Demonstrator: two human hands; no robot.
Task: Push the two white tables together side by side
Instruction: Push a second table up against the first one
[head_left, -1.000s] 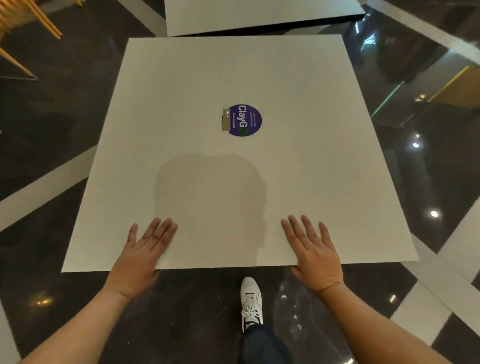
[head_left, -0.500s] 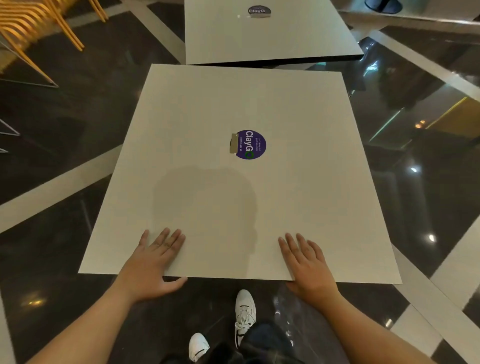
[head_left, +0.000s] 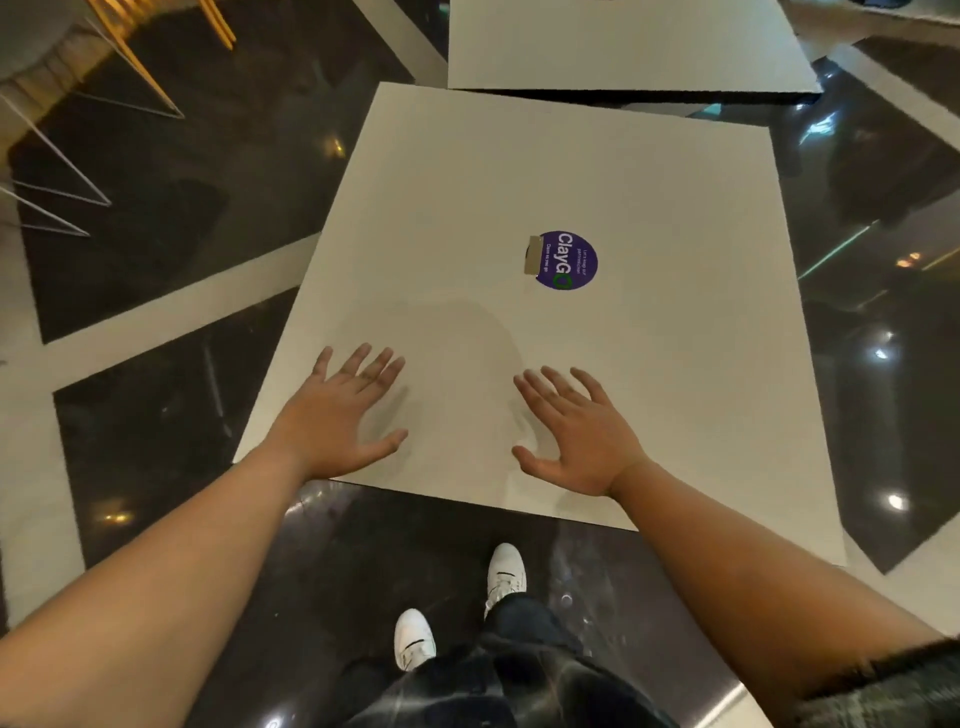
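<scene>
The left hand is spread, fingers fanned and palm down over the near part of the near white table; the right hand is spread the same way just beside it, thumb out. Shadows fall beneath both palms, and whether they press the top or hover just above it cannot be told. Neither hand grips anything.

The near table is a plain white square top, matte and bare except for one round purple sticker reading "ClayGo" near its middle, with a small strip of tan tape at the sticker's left edge. The top sits turned slightly, its near edge slanting down to the right, its far edge facing the far white table. The far table is the same white, with a dark edge underneath; it lies offset to the right. The two tops nearly meet at the far table's left corner, with a narrow dark gap widening to the right.

Two tables, two hands, two white shoes on the glossy dark floor.
</scene>
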